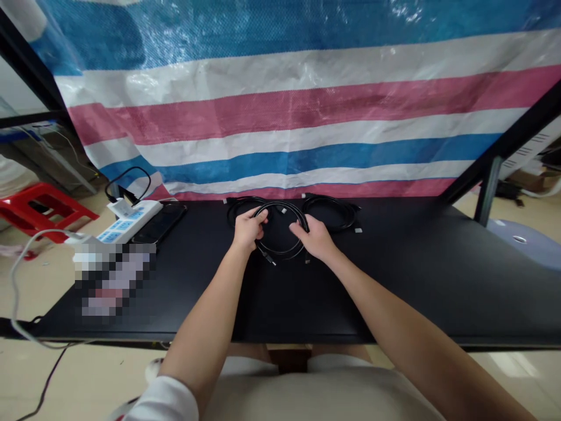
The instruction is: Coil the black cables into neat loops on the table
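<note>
two bare forearms (210, 316) reach over a black tabletop (438, 280), the left one leaving a white sleeve (164, 400). a coiled black cable (284, 254) is held upright-ish or tilted, i cannot tell which, over the table's middle. the left hand (248, 229) is closed on the coil's left side, thumb toward the ring's inside; the right hand (316, 237) grips its right side between thumb and fingers. a metal-tipped plug (269, 258) hangs at the lower left of the ring. off to the left, a white power strip (131, 221) lies beside a dark phone (160, 223). behind the hands lie a left rear coil (232, 213) and a right rear coil (349, 217), before a striped sheet (289, 117).
</note>
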`<move>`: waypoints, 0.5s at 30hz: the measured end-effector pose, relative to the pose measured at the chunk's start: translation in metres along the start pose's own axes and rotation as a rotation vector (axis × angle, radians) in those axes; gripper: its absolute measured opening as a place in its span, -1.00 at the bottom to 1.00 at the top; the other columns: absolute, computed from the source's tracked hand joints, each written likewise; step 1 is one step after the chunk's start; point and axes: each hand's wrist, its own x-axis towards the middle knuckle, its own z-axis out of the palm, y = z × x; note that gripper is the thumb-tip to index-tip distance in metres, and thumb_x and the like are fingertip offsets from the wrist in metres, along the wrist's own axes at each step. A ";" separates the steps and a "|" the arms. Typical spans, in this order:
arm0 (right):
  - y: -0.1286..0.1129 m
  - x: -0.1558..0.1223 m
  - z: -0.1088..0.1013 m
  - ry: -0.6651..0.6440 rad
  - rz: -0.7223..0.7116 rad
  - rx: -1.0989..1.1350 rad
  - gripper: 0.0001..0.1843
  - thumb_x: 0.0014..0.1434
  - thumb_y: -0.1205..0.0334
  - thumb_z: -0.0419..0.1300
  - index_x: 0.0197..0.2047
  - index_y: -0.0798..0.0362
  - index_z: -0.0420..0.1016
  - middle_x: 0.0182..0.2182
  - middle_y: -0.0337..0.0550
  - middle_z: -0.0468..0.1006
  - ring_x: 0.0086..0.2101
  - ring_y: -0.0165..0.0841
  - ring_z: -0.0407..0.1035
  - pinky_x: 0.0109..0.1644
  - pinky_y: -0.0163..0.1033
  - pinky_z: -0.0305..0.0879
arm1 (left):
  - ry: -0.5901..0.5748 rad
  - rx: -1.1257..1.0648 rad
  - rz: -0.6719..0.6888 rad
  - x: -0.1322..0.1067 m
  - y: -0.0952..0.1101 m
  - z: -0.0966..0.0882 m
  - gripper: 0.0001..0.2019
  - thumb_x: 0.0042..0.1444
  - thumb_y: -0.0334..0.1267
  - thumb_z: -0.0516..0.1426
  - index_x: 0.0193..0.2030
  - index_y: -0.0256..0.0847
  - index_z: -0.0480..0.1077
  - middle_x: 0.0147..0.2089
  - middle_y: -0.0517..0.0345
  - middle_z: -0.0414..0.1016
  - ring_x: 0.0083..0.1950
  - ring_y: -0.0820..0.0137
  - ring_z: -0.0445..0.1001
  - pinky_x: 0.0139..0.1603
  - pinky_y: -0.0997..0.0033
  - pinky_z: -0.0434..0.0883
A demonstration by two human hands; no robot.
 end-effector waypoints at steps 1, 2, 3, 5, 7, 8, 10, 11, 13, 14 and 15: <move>-0.003 0.000 0.001 -0.018 0.008 -0.133 -0.64 -0.04 -0.13 0.26 -0.49 -0.03 0.31 -0.60 -0.26 0.43 -0.50 -0.32 0.34 -0.36 -0.23 0.23 | 0.005 -0.031 -0.018 0.000 0.002 -0.002 -0.86 -0.15 -0.40 0.29 -0.54 -0.29 0.38 -0.67 0.32 0.25 -0.77 0.72 -0.03 -0.77 0.64 -0.15; -0.006 0.000 0.003 -0.041 0.034 -0.281 -0.70 -0.03 -0.05 0.28 -0.43 -0.02 0.35 -0.56 -0.20 0.47 -0.45 -0.27 0.38 -0.31 -0.20 0.25 | 0.017 -0.053 -0.030 0.001 0.004 -0.005 -0.85 -0.17 -0.41 0.30 -0.54 -0.29 0.38 -0.67 0.32 0.25 -0.77 0.73 -0.03 -0.77 0.65 -0.16; -0.010 0.002 0.005 -0.068 0.068 -0.428 -0.74 -0.01 0.01 0.27 -0.39 0.00 0.37 -0.51 -0.13 0.50 -0.39 -0.21 0.42 -0.26 -0.17 0.27 | 0.034 -0.069 -0.041 0.002 0.005 -0.007 -0.85 -0.18 -0.42 0.30 -0.53 -0.29 0.37 -0.67 0.32 0.25 -0.77 0.74 -0.03 -0.77 0.65 -0.17; -0.018 0.007 0.009 -0.127 0.121 -0.655 -0.81 0.06 0.11 0.21 -0.32 0.05 0.41 -0.43 0.02 0.54 -0.30 -0.12 0.46 -0.19 -0.11 0.28 | 0.071 -0.093 -0.066 0.004 0.008 -0.012 -0.84 -0.20 -0.45 0.30 -0.52 -0.30 0.37 -0.66 0.32 0.25 -0.76 0.75 -0.03 -0.76 0.66 -0.17; -0.028 0.015 0.014 -0.176 0.122 -0.741 -0.83 0.11 0.16 0.15 -0.28 0.08 0.44 -0.35 0.12 0.57 -0.22 -0.07 0.47 -0.14 -0.09 0.28 | 0.107 -0.118 -0.087 0.007 0.011 -0.017 -0.82 -0.19 -0.47 0.29 -0.53 -0.30 0.34 -0.66 0.33 0.25 -0.76 0.75 -0.03 -0.76 0.67 -0.15; -0.033 0.021 0.016 -0.192 0.122 -0.743 -0.82 0.13 0.18 0.13 -0.26 0.10 0.44 -0.30 0.15 0.57 -0.19 -0.06 0.47 -0.12 -0.08 0.28 | 0.120 -0.137 -0.090 0.008 0.012 -0.019 -0.82 -0.19 -0.48 0.28 -0.53 -0.30 0.33 -0.66 0.33 0.25 -0.75 0.75 -0.02 -0.76 0.67 -0.13; -0.040 0.033 0.020 -0.217 0.151 -0.700 -0.81 0.15 0.20 0.09 -0.25 0.12 0.45 -0.22 0.22 0.56 -0.15 -0.01 0.47 -0.10 -0.05 0.28 | 0.144 -0.186 -0.080 0.011 0.014 -0.023 -0.82 -0.19 -0.50 0.28 -0.49 -0.30 0.35 -0.63 0.32 0.29 -0.73 0.74 0.04 -0.75 0.69 -0.04; -0.042 0.039 0.022 -0.224 0.177 -0.660 -0.80 0.16 0.21 0.08 -0.26 0.14 0.46 -0.19 0.26 0.55 -0.14 0.02 0.46 -0.10 -0.03 0.28 | 0.153 -0.203 -0.065 0.012 0.015 -0.024 -0.81 -0.20 -0.51 0.28 -0.45 -0.30 0.36 -0.61 0.31 0.31 -0.71 0.72 0.09 -0.73 0.69 0.02; -0.042 0.054 0.028 -0.223 0.222 -0.547 -0.82 0.14 0.24 0.08 -0.35 0.15 0.46 -0.19 0.31 0.55 -0.11 0.08 0.45 -0.09 -0.02 0.28 | 0.179 -0.191 -0.015 0.015 0.015 -0.027 -0.76 -0.23 -0.53 0.28 -0.39 -0.28 0.38 -0.57 0.31 0.35 -0.66 0.67 0.20 -0.67 0.67 0.16; -0.041 0.061 0.031 -0.208 0.232 -0.452 -0.84 0.12 0.27 0.11 -0.39 0.14 0.46 -0.21 0.32 0.55 -0.09 0.10 0.44 -0.06 -0.01 0.27 | 0.204 -0.162 0.014 0.017 0.013 -0.028 -0.74 -0.24 -0.54 0.28 -0.36 -0.26 0.38 -0.56 0.31 0.36 -0.63 0.64 0.26 -0.63 0.65 0.22; -0.039 0.067 0.034 -0.199 0.229 -0.349 -0.86 0.10 0.28 0.13 -0.43 0.13 0.46 -0.23 0.31 0.55 -0.06 0.11 0.42 -0.03 -0.01 0.26 | 0.243 -0.122 0.046 0.019 0.012 -0.029 -0.72 -0.23 -0.55 0.26 -0.34 -0.25 0.38 -0.53 0.31 0.37 -0.59 0.61 0.31 -0.58 0.62 0.27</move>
